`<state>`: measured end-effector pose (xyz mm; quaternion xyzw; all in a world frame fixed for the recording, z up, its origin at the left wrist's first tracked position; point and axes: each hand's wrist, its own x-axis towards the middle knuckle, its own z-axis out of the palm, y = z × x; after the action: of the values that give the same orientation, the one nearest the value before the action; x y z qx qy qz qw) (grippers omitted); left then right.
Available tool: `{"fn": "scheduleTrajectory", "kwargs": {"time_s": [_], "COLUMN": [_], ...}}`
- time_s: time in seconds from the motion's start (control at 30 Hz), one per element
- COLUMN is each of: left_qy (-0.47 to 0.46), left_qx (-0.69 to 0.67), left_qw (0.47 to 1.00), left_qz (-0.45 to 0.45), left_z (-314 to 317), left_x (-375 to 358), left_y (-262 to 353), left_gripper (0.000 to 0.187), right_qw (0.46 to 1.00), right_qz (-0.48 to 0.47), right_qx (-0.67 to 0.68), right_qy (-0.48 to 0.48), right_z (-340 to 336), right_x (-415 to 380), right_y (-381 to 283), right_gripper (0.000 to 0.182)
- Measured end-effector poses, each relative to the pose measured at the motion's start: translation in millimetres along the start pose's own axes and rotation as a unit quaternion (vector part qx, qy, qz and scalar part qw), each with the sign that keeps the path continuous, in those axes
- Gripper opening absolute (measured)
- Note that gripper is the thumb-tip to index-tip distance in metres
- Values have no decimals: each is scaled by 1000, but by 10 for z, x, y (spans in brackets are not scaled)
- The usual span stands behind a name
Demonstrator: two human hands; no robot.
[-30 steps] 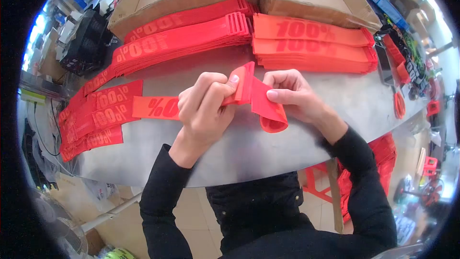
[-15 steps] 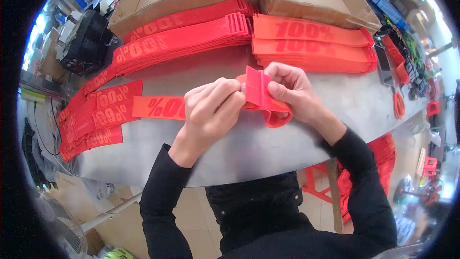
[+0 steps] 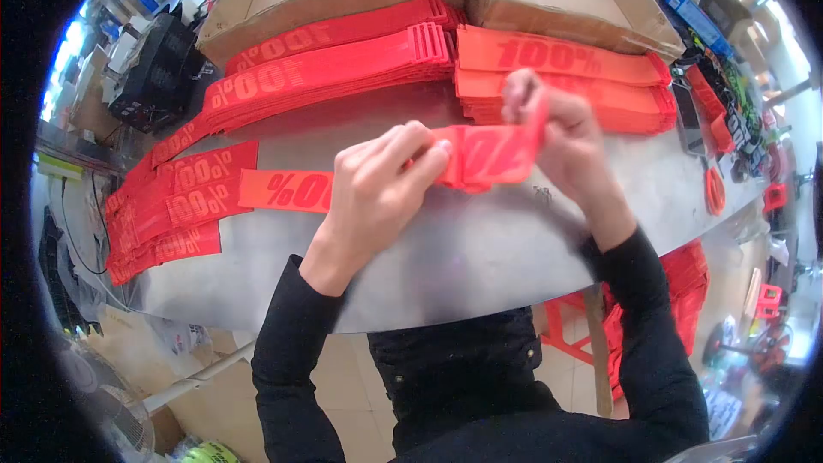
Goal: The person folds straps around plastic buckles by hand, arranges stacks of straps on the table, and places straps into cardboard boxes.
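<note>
An orange-red printed strap [image 3: 493, 159] stretches between my two hands above the grey metal table [image 3: 429, 266]. My left hand [image 3: 377, 176] pinches it near the middle, where a buckle-like piece seems to sit, partly hidden by the fingers. The strap's other part, printed with "%", runs out to the left under that hand. My right hand [image 3: 561, 133], somewhat blurred, grips the strap's right end, which bends upward at the fingers. Just behind the right hand lies a stack of orange straps [image 3: 557, 86] marked "100%".
Red straps with slotted ends [image 3: 343, 69] lie stacked at the back left. More red straps [image 3: 184, 197] fan out on the left side. Cardboard boxes [image 3: 566, 0] stand along the back. A phone-like dark object [image 3: 686, 120] and an orange loop [image 3: 714, 189] lie on the right.
My right hand has moved right and slightly up, drawing the folded strap end out straighter, so its print shows. My left hand stays nearly in place, holding the strap.
</note>
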<state>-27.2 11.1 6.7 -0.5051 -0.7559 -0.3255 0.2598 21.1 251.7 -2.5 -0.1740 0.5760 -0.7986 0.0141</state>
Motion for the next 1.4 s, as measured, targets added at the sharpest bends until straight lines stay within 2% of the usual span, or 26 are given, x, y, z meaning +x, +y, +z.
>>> {"fn": "scheduleTrajectory", "kwargs": {"time_s": [0.07,0.1,0.2,0.37,0.47,0.5,0.53,0.6,0.63,0.73,0.77,0.83,0.87,0.9,1.0,1.03,1.07,1.1,1.13,1.17,1.2,1.27,1.33,1.37,1.4], "left_qy": [3,5,-19,-18,46,49,42,25,25,-38,-38,7,28,26,127,126,100,69,64,83,102,135,202,201,167], "left_qx": [29,30,52,87,-52,-49,-145,-333,-334,-489,-488,-557,-591,-591,-506,-505,-369,-226,-228,-69,94,143,233,232,266], "left_qw": [998,998,991,990,990,990,968,879,879,856,856,813,788,787,810,811,891,948,947,973,972,959,925,925,922], "left_qz": [-54,-53,-124,-111,-121,-122,-200,-341,-339,-163,-164,-168,-172,-174,-268,-269,-245,-215,-216,-206,-190,-203,-223,-223,-228], "left_z": [-14,-26,-49,-56,14,-1,-22,-36,-53,-155,-146,-104,-94,-78,-72,-100,-155,-200,-227,-257,-291,-334,-359,-383,-414], "left_x": [-5,-3,-8,48,10,-9,-24,-26,-27,-92,-94,-124,-127,-109,135,121,88,61,47,38,36,15,-25,-55,-92], "left_y": [-69,-92,-113,15,-58,-35,26,106,78,-49,-54,-64,-50,7,309,256,149,50,-19,-82,-146,-273,-370,-394,-413], "left_gripper": [16,16,15,23,30,30,31,34,34,32,32,26,24,24,32,32,38,45,45,46,47,46,45,45,43], "right_qw": [989,989,973,965,965,965,966,964,964,935,935,945,945,953,964,989,998,990,991,989,986,983,977,964,964], "right_qz": [-98,-98,-179,-139,-145,-144,-123,-83,-85,-65,-65,-151,-151,-163,-185,-97,-6,85,85,110,133,156,112,90,90], "right_qx": [94,93,144,207,219,219,218,212,210,227,227,261,261,232,177,109,38,-33,-30,-23,-17,-9,152,231,232], "right_qy": [61,60,14,80,30,26,61,134,135,265,264,125,127,109,67,8,-50,-104,-100,-96,-94,-95,-99,-98,-98], "right_z": [-130,-227,-507,-583,-618,-629,-612,-606,-611,-442,-323,-6,146,310,470,386,295,246,215,189,161,88,-32,-76,-107], "right_x": [-1,10,28,35,45,48,51,32,16,35,73,128,129,129,117,63,-5,-51,-78,-75,-46,-13,-45,-67,-86], "right_y": [-52,-92,-192,-101,-60,-33,-18,-7,13,145,148,92,80,66,42,4,-34,-56,-54,-66,-83,-95,-86,-69,-28], "right_gripper": [24,24,25,25,21,21,21,23,23,40,40,58,58,61,69,68,68,68,68,68,67,67,66,66,66]}}
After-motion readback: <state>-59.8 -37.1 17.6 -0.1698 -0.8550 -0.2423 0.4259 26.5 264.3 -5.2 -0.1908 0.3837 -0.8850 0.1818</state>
